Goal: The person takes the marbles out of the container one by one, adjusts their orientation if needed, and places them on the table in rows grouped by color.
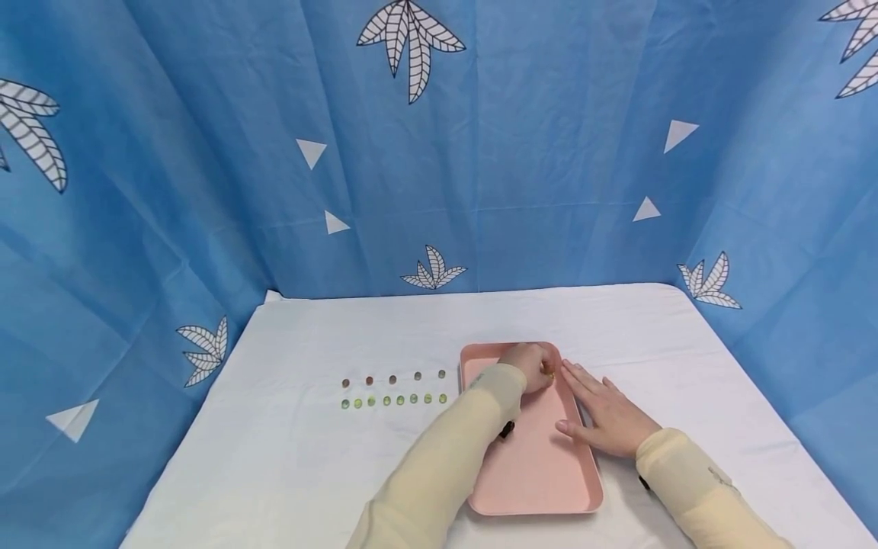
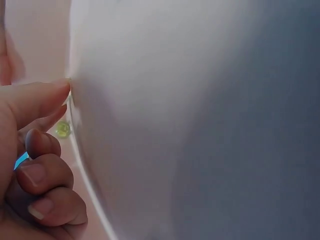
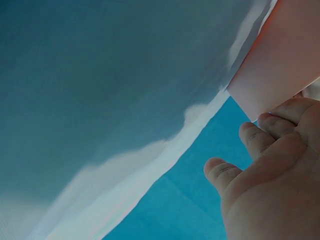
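Note:
My left hand (image 1: 530, 361) reaches into the far right corner of the pink tray (image 1: 531, 473). In the left wrist view its thumb and forefinger meet at the tray wall, pinching something small with a greenish glint, mostly hidden by the fingertips. The other fingers (image 2: 45, 172) are curled. Just below the pinch is a round, clear green glass bead (image 2: 63, 129). My right hand (image 1: 604, 413) lies flat along the tray's right side, with extended fingers at the rim and the thumb over the edge.
Left of the tray, two rows of small round pieces lie on the white cloth: a back row of brownish and grey ones (image 1: 392, 380) and a front row of green ones (image 1: 401, 400). A blue curtain (image 1: 535, 191) stands behind and at the sides.

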`<state>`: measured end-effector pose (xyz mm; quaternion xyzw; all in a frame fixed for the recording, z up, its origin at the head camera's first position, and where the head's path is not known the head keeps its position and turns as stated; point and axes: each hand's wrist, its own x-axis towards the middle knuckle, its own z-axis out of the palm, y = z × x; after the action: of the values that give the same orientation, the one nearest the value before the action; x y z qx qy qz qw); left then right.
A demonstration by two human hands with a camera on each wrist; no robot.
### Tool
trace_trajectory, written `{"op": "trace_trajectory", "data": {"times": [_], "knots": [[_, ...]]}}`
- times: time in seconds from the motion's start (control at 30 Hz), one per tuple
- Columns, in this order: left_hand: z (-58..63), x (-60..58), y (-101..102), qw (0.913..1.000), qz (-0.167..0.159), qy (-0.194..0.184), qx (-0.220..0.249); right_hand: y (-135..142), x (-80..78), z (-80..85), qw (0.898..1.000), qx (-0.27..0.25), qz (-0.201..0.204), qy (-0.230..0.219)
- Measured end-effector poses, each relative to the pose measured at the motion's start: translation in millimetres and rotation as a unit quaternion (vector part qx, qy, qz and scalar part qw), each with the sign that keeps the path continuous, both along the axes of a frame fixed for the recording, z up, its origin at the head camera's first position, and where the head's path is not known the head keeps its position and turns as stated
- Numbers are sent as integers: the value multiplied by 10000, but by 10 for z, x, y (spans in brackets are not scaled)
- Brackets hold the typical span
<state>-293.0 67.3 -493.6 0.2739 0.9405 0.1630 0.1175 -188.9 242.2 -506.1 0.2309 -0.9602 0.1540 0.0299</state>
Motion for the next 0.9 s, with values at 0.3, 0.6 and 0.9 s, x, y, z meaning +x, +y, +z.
{"op": "trace_trajectory", "data": {"times": [0.3, 0.6, 0.9], "knots": [[287, 96, -207, 9997, 102, -133, 203, -26, 3, 10, 10000, -31, 13, -21], [607, 153, -543, 9978, 318, 140, 568, -2, -12, -6, 10000, 64, 39, -15], [809, 197, -838, 9961, 423, 466, 617, -31, -9, 22, 9999, 108, -9, -96]]}}
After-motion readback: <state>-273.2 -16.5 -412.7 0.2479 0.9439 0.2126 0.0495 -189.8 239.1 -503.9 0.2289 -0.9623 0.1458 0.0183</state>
